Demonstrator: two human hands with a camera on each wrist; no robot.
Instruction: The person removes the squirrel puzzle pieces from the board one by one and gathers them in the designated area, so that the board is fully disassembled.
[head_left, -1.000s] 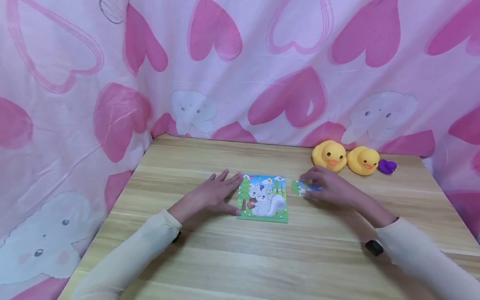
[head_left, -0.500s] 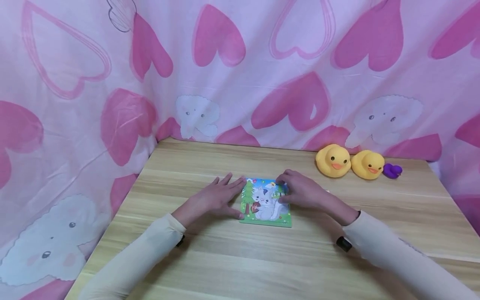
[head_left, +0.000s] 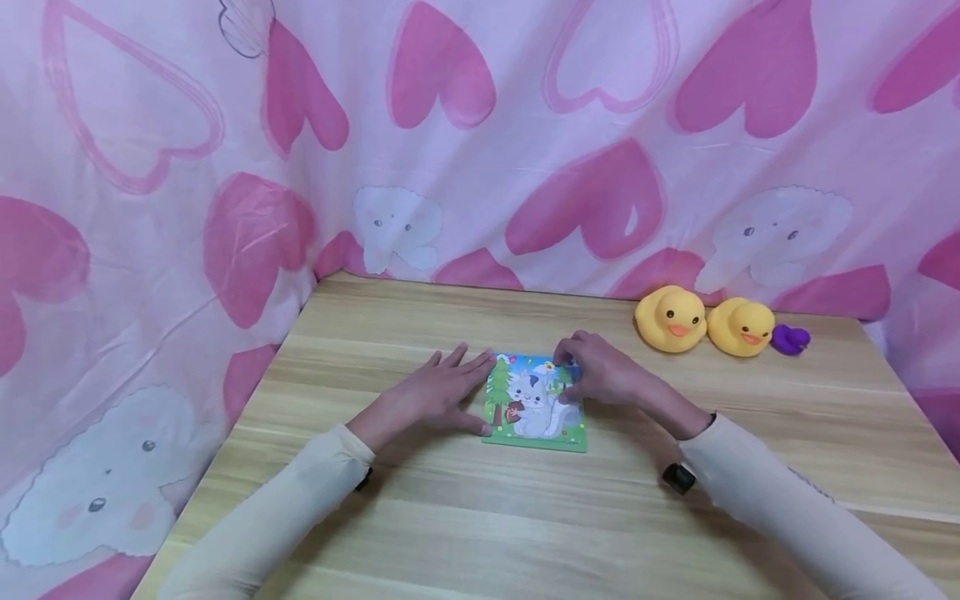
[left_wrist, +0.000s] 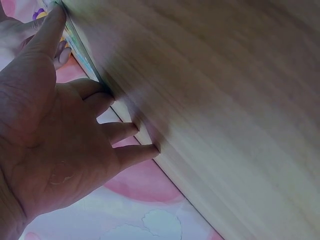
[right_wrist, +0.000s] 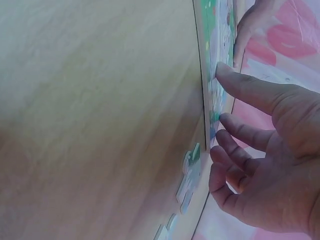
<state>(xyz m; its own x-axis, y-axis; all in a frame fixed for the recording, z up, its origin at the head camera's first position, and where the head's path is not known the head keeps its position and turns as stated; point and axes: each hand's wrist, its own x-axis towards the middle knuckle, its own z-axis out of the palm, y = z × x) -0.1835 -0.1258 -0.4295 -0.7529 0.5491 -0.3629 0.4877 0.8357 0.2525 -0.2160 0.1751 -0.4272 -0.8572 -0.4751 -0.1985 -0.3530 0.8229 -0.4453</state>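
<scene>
In the head view, a jigsaw puzzle board [head_left: 534, 417] with a squirrel picture lies flat on the wooden table. My left hand [head_left: 431, 396] rests spread at its left edge, thumb near the lower corner and fingers straight. Over the board's upper right part, my right hand [head_left: 603, 373] pinches a puzzle piece between thumb and bent fingers, pressed to the board; the hand mostly hides this piece. In the right wrist view, the thumb and index fingertips [right_wrist: 223, 118] meet the board's surface. A loose puzzle piece [right_wrist: 190, 172] lies on the table beside the board.
Another loose piece [right_wrist: 162, 232] shows at the bottom of the right wrist view. At the table's back right sit two yellow rubber ducks [head_left: 671, 321] and a small purple one [head_left: 791, 339]. A pink heart-patterned cloth [head_left: 450, 167] hangs behind the table [head_left: 465, 533].
My right hand has moved left from the loose pieces onto the board's upper right, bringing a piece with it. My left hand has stayed at the board's left edge.
</scene>
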